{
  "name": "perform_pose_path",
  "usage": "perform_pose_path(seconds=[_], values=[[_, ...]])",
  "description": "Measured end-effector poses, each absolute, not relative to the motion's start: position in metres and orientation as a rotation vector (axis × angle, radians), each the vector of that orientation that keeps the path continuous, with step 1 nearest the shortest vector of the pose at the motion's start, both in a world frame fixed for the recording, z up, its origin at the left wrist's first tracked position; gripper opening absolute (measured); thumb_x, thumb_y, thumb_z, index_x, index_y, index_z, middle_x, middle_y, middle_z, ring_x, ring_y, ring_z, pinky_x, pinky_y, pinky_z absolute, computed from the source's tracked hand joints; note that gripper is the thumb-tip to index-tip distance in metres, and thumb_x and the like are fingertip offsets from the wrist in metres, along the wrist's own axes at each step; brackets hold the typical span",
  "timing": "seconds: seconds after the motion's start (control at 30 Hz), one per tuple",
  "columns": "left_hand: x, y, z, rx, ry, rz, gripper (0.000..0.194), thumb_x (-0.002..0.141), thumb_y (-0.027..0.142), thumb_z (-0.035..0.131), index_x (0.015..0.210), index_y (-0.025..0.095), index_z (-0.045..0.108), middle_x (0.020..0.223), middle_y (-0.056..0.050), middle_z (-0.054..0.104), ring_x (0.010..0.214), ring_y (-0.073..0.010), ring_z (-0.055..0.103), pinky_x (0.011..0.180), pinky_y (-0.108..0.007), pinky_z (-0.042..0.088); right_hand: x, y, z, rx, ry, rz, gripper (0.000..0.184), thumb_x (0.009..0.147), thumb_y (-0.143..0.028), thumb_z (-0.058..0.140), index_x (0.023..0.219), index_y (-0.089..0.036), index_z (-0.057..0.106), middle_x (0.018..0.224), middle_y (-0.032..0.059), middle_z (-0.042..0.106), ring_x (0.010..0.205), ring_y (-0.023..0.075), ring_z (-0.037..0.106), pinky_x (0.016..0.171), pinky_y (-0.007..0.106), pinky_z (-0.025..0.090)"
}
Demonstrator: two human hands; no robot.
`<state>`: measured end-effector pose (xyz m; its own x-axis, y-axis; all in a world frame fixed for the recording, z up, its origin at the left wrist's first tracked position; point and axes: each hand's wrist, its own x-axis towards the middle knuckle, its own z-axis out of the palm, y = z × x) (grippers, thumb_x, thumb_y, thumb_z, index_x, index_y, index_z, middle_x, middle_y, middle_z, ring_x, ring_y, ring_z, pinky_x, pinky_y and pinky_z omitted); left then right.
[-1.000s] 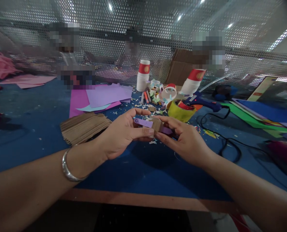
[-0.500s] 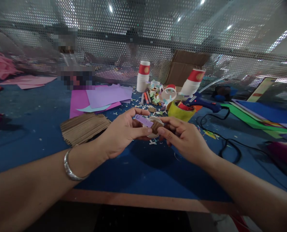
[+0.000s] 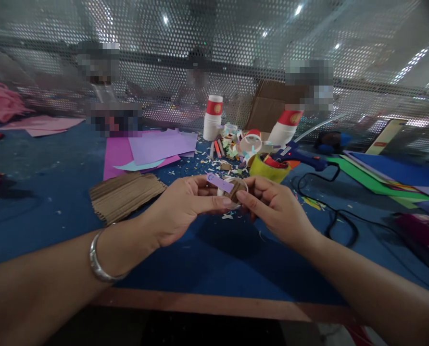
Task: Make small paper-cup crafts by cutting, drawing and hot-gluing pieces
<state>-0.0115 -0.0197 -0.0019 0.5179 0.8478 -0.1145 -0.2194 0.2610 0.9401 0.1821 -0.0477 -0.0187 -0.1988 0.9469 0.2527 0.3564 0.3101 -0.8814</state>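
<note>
Both my hands meet over the table around a small white round paper-cup piece (image 3: 220, 191), of which mostly the rim shows. A brown corrugated cardboard piece (image 3: 236, 190) lies across it, and a purple paper strip (image 3: 220, 182) with a drawn smiley face sticks out to the upper left. My left hand (image 3: 185, 204) is closed on the cup piece from the left, thumb along its near side. From the right, my right hand (image 3: 275, 206) pinches it, its thumb on the cardboard. The other fingers are partly hidden behind.
A corrugated cardboard sheet (image 3: 126, 194) and purple paper (image 3: 157, 146) lie left. Paper scraps (image 3: 232, 139) and stacked paper cups (image 3: 213, 117) stand behind. A blue glue gun (image 3: 303, 156) rests on a yellow round holder (image 3: 267, 170); its black cord (image 3: 344, 216) loops right.
The cup piece, with the cardboard and purple strip, has shifted slightly right and tilted a little in my hands. Both hands keep their hold. A person's blurred head appears behind the mesh at right.
</note>
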Motion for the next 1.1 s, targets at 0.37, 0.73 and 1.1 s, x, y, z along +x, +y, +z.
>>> perform_pose_path(seconds=[0.37,0.73,1.1], values=[[-0.011,-0.020,-0.010,1.166,0.624,0.912,0.022,0.068,0.013,0.085,0.087,0.016,0.075,0.086,0.000,0.076,0.081,-0.0116,0.069,0.082,-0.025,0.053,0.176,-0.050,-0.019,-1.142,-1.697,0.882,0.025,0.093,-0.041,0.062,0.096,-0.017,0.061,0.068,-0.0037,0.057,0.057,0.0089,0.053,0.051,0.022,0.043],[-0.011,-0.017,-0.003,1.165,0.746,0.973,0.020,0.068,0.016,0.084,0.087,0.016,0.077,0.085,-0.001,0.076,0.074,-0.0103,0.066,0.070,-0.021,0.052,0.177,-0.051,-0.018,-1.201,-1.643,0.941,0.027,0.092,-0.044,0.062,0.101,-0.018,0.063,0.064,-0.0039,0.060,0.053,0.0090,0.053,0.051,0.022,0.045],[-0.023,0.000,0.013,1.131,0.849,1.194,0.014,0.070,0.010,0.077,0.083,0.011,0.074,0.077,-0.002,0.074,0.070,-0.0113,0.066,0.070,-0.025,0.051,0.182,-0.049,-0.019,-1.239,-1.650,0.776,0.032,0.095,-0.048,0.056,0.095,-0.017,0.064,0.067,-0.0016,0.062,0.052,0.0085,0.054,0.052,0.023,0.044]])
